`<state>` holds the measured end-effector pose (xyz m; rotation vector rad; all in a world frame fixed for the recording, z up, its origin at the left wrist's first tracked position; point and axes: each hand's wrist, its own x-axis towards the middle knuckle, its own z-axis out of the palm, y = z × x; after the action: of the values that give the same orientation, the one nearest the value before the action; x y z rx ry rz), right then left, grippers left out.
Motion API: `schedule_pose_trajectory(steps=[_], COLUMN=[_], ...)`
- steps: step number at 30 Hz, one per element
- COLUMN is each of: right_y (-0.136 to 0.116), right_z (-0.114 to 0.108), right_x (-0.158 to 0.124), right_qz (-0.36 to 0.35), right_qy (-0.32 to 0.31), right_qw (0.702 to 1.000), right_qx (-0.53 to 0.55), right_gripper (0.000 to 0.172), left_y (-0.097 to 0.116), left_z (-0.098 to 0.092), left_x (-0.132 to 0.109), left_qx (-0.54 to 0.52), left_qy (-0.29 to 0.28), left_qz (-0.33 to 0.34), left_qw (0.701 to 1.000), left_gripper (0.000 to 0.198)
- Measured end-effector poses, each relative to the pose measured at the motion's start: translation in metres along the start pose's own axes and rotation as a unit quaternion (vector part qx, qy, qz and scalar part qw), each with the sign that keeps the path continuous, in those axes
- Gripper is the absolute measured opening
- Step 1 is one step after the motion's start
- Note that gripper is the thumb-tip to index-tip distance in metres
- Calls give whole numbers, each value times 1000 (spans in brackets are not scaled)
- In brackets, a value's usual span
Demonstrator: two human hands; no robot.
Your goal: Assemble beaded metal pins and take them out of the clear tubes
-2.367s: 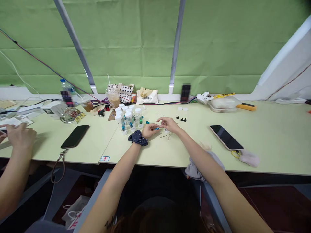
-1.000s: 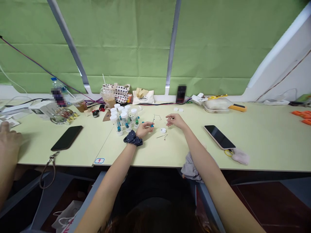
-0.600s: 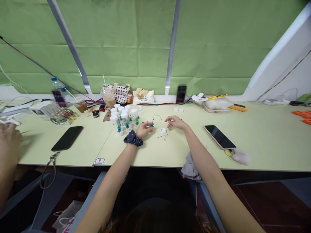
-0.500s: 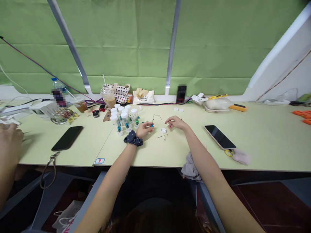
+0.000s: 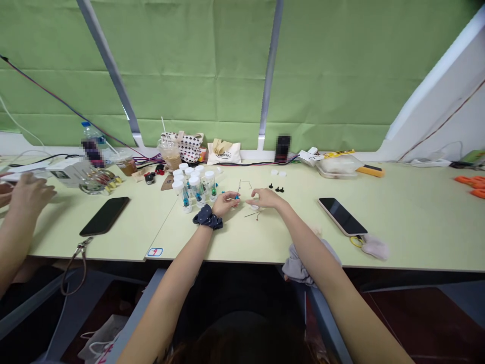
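My left hand, with a dark dotted scrunchie on its wrist, pinches a small blue piece from which a thin rod stands up. Across from it, my right hand hovers with fingers apart over a small round white cap, partly covering it; whether it touches the cap I cannot tell. Just below lies a thin bent wire. Another bent wire lies beyond my hands. Several small black pieces sit beyond my right wrist.
Several clear tubes with white caps stand left of my hands. A phone lies farther left, another phone on the right. Another person's hand is at far left. Cups, bags and a plastic box line the back.
My right hand has moved left and over the white cap, uncovering the black pieces. My left hand keeps its hold. The other person's hand has shifted right.
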<state>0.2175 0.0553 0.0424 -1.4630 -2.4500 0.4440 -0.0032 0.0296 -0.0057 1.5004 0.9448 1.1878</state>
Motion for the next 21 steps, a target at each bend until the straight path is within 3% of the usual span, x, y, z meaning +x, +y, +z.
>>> schedule_pose_trajectory(steps=[2,5,8,16,21], right_y=[-5,-7,-8,-6,1], right_z=[2,6,10,28,35], right_x=[-3,-2,1,10,11], right_qz=[-11,-20,-16,8,5], right_qy=[-12,-16,20,130,152], right_qw=[998,996,998,991,988], right_qx=[-57,-82,-58,26,34], right_gripper=[40,33,25,27,25], left_y=[-1,-1,-1,0,0], left_z=[0,-1,0,0,0], left_x=[0,1,1,1,1], left_qx=[-3,-5,-6,1,1], left_qy=[-2,-3,-2,-4,-6], left_qz=[3,5,5,2,0], left_qw=[1000,1000,1000,1000,1000], left_gripper=[43,41,41,42,44])
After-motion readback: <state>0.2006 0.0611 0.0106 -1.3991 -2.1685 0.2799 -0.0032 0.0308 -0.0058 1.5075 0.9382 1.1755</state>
